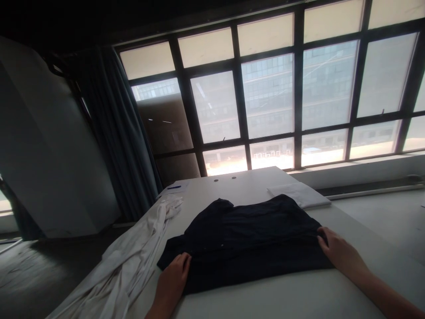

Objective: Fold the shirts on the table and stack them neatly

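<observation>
A dark navy garment [245, 239] lies spread on a white table [299, 297]. My left hand [174, 277] rests flat on its near left edge, fingers stretched out. My right hand [337, 250] lies on its right edge, fingers extended and pressed onto the cloth. Neither hand holds anything.
A crumpled white garment [133, 261] hangs over the table's left edge. A folded white cloth [299, 195] lies at the far right of the table, a paper with a blue pen [174, 187] at the far left. Large windows [265, 97] and a dark curtain [116, 133] stand behind.
</observation>
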Demonstrator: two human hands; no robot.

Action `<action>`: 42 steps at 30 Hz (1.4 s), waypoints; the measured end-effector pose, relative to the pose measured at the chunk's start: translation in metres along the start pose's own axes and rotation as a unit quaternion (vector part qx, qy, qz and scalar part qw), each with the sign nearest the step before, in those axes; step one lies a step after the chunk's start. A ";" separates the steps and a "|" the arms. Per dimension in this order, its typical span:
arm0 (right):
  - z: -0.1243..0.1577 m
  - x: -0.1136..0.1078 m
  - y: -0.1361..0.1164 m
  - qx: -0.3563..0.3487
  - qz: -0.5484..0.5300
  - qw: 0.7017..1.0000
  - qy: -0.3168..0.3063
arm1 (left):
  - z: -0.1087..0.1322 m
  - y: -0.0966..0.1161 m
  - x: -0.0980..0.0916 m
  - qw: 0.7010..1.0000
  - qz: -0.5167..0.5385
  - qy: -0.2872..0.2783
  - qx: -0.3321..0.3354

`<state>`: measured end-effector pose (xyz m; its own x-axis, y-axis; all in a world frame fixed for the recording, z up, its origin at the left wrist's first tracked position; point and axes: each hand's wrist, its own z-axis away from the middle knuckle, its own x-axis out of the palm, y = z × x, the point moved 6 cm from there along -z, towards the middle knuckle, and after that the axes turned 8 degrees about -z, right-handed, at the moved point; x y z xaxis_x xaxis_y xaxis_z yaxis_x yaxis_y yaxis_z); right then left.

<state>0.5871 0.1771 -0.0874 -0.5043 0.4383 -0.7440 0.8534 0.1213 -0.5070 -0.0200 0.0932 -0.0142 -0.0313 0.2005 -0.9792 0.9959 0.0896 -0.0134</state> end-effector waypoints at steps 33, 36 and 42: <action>0.039 0.023 -0.108 -0.235 -0.021 0.949 -0.210 | 0.017 0.060 0.018 0.966 0.048 -0.003 0.253; 0.040 0.030 -0.104 -0.192 -0.019 0.943 -0.270 | 0.014 0.055 0.029 0.973 0.025 -0.052 0.223; 0.025 0.029 -0.071 -0.145 0.018 0.953 -0.265 | 0.015 0.050 0.029 0.977 0.007 -0.091 0.195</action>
<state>0.5083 0.1582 -0.0835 -0.4050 -0.0549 -0.9127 0.8332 0.3889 -0.3931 0.0299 0.0889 -0.0461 -0.0360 0.0198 -0.9992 0.9542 -0.2965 -0.0402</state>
